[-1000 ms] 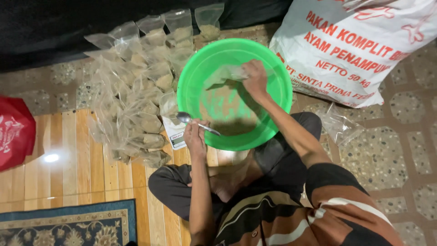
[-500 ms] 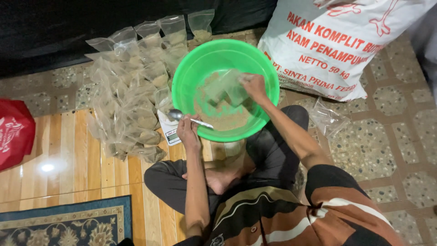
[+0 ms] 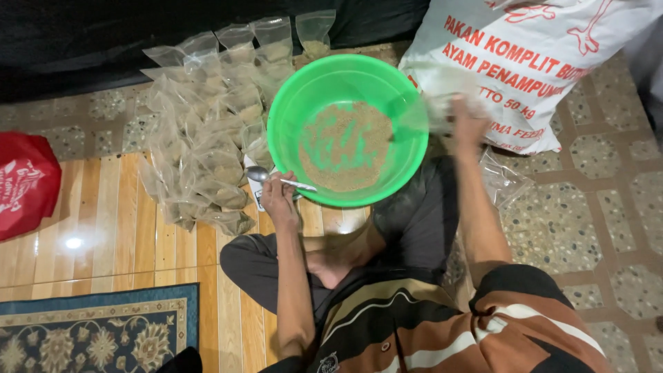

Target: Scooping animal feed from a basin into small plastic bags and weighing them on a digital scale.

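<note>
A round green plastic basin (image 3: 290,110) rests in front of my crossed legs, with brown grainy feed (image 3: 345,146) spread over its bottom. At the basin's near left rim, my left hand (image 3: 278,198) holds a metal spoon (image 3: 261,174), its bowl pointing left. To the right of the basin, my right hand (image 3: 468,119) is raised and blurred, gripping a clear plastic bag (image 3: 431,103) that hangs over the right rim.
Several clear plastic bags filled with feed (image 3: 207,131) are piled on the floor left of the basin. A large white printed sack (image 3: 545,62) lies at the upper right. A red bag (image 3: 26,183) sits far left, a patterned rug (image 3: 97,331) at the lower left.
My right hand has come out of the basin and moved right with the clear bag. The feed in the basin is now uncovered. My left hand with the spoon has stayed at the rim.
</note>
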